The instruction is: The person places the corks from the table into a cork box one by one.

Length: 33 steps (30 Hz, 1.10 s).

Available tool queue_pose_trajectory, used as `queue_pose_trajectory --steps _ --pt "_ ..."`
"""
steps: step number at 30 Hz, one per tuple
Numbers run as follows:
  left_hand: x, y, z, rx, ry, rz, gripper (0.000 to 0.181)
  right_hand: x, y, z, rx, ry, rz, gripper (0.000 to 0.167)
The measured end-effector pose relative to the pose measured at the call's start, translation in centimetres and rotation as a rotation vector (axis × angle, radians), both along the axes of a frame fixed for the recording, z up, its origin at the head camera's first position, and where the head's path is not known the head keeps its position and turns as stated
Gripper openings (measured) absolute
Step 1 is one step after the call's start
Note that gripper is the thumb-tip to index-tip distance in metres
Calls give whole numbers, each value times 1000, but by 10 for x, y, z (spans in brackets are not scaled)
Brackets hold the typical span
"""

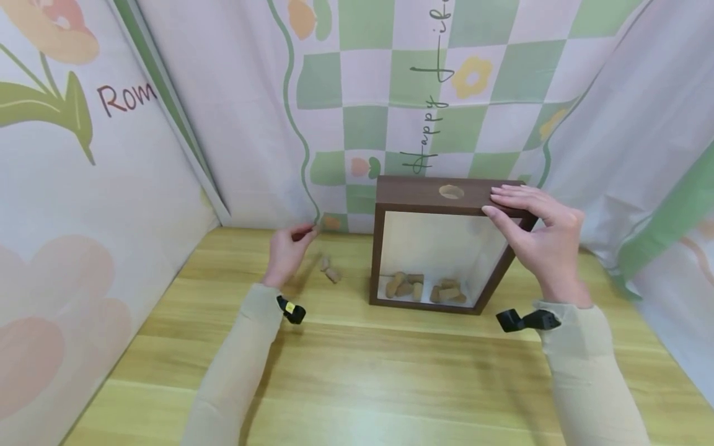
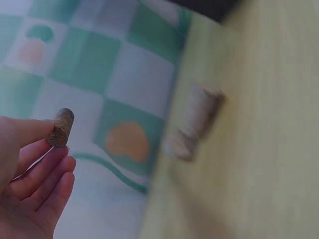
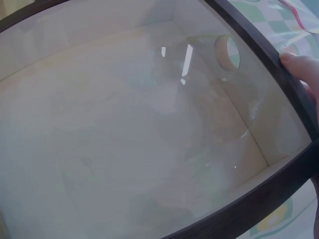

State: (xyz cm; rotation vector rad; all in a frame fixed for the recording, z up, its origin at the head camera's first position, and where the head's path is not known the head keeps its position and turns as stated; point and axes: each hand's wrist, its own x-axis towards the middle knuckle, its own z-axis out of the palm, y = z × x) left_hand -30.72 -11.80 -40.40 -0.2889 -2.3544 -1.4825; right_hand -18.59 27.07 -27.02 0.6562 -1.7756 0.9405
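Note:
My left hand (image 1: pixel 287 251) pinches a small cork (image 2: pixel 61 128) between thumb and fingertips, held above the table near the back wall. Loose corks (image 1: pixel 333 274) lie on the table just right of that hand, blurred in the left wrist view. A dark brown wooden box frame (image 1: pixel 377 260) with a clear front stands upright, a round hole (image 1: pixel 451 192) in its top. Several corks (image 1: pixel 448 293) lie inside along its bottom. My right hand (image 1: pixel 546 232) rests on the box's top right corner, fingers straight across the top, thumb at the front edge.
The box stands on a light wood-grain table (image 1: pixel 357 384), close to its back edge. Behind hangs a checked green and white curtain (image 1: pixel 368 127). Another printed cloth (image 1: pixel 111 204) hangs along the left side. A black wrist camera (image 1: pixel 291 310) sits on the left sleeve.

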Motion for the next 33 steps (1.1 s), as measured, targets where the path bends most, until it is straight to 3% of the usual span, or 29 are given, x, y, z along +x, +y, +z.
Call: queue_pose_trajectory --steps 4,11,17,24,33 --pt "8 7 20 81 78 -16 30 -1 0 -1 -13 7 -2 17" --pt "24 27 59 218 301 -15 28 -2 -1 -3 -31 -8 -21 19" --pt "40 48 89 312 424 -93 23 -3 -2 -5 -67 -13 -28 22" --pt "57 76 118 262 490 -169 22 -4 -2 -5 -96 -19 -25 23" --pt "63 105 140 140 576 -298 23 -3 -3 -4 -98 -35 -27 24"
